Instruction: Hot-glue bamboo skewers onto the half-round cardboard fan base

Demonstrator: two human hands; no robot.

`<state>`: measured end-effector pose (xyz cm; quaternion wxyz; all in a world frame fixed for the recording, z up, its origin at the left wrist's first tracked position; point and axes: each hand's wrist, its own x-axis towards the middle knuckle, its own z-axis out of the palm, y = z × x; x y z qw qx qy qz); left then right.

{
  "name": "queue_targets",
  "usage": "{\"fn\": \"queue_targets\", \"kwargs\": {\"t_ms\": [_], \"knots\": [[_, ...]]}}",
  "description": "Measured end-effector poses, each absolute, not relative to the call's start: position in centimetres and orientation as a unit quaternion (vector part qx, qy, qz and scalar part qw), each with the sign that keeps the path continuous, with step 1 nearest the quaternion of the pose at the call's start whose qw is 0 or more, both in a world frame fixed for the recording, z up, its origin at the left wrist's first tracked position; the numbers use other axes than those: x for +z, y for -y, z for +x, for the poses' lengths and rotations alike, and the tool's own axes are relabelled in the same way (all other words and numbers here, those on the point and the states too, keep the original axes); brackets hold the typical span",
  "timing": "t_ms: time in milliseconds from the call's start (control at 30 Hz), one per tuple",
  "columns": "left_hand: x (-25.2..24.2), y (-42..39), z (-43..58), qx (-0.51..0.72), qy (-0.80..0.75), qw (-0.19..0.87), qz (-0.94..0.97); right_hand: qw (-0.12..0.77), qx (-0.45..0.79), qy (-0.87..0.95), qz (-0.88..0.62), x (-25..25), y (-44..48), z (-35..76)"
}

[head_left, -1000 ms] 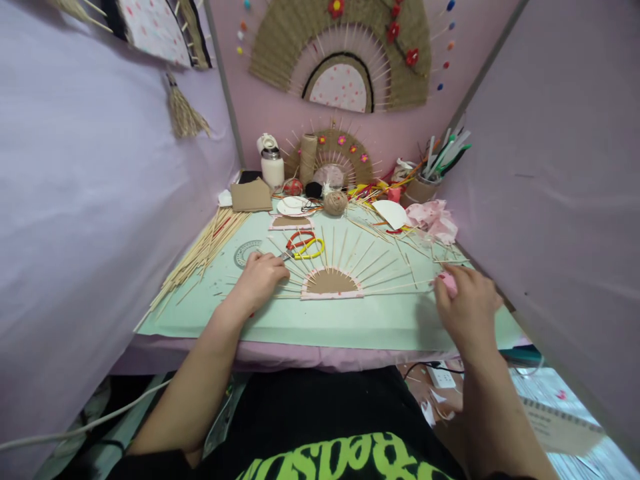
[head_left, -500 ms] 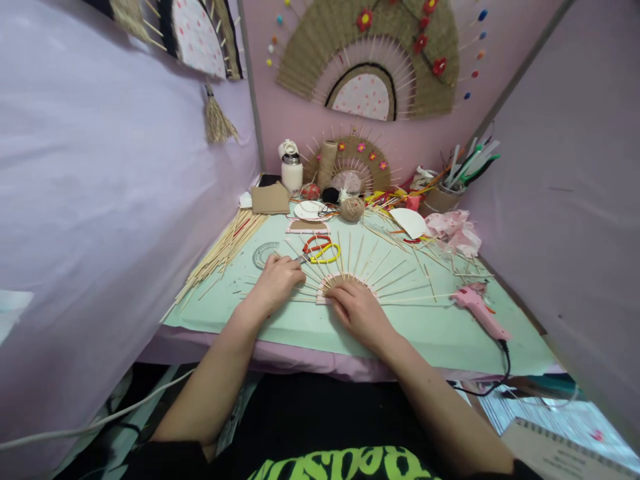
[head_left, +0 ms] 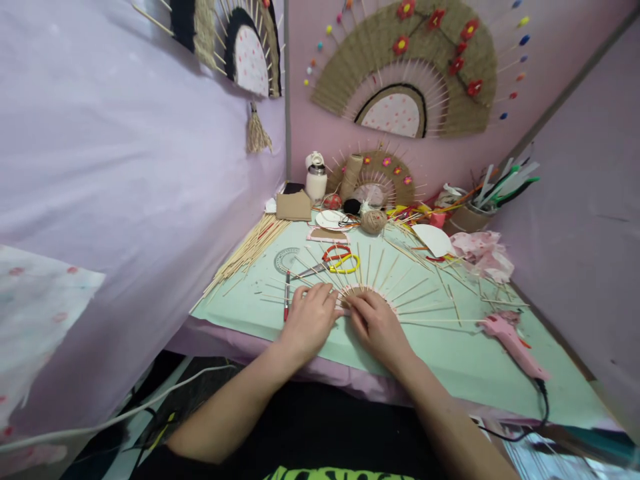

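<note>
A half-round cardboard piece (head_left: 358,291) with a pale pink-spotted rim lies near the table's front, thin wooden sticks fanning out from it. On its left end rests my left hand (head_left: 311,319), fingers curved over the lower sticks and thumb at the cardboard's edge. My right hand (head_left: 377,327) has its fingers closed on the middle of the stick fan; the fingertips are partly hidden. Scissors (head_left: 344,263) with red and yellow handles lie beyond the left sticks, blades toward the left. Beside my left hand is a red and dark pen (head_left: 287,297).
A pink glue gun (head_left: 515,343) lies at right, its cord over the front edge. Loose sticks (head_left: 250,250) pile at left, near a protractor (head_left: 287,260). Behind are a twine ball (head_left: 373,221), a white bottle (head_left: 316,183) and a tool pot (head_left: 470,217).
My left hand has moved right, off the scissors and onto the fan's left end, uncovering blades and pen. My right hand stays on the fan. The view has shifted left.
</note>
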<state>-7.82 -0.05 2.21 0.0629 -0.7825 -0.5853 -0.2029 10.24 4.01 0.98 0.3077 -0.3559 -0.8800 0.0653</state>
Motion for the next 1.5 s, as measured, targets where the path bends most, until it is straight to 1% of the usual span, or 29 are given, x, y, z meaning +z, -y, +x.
{"fn": "queue_targets", "kwargs": {"t_ms": [200, 467, 767, 1067, 1500], "knots": [[0.8, 1.0, -6.8, -0.253, 0.596, 0.068, -0.759, 0.346, 0.038, 0.864, -0.364, 1.1, -3.9, 9.9], [0.5, 0.9, -6.7, -0.293, 0.598, 0.059, -0.744, 0.33, 0.028, 0.862, -0.382, 1.1, -3.7, 9.8], [0.5, 0.8, -6.5, -0.264, 0.622, 0.063, -0.734, 0.32, 0.049, 0.858, -0.398, 1.0, -3.7, 9.7], [0.4, 0.6, -6.4, -0.258, 0.632, 0.083, -0.726, 0.326, 0.034, 0.846, -0.42, 0.9, -3.7, 9.9], [0.5, 0.7, -6.4, -0.256, 0.63, 0.081, -0.729, 0.304, 0.017, 0.861, -0.407, 0.7, -3.8, 9.9]]}}
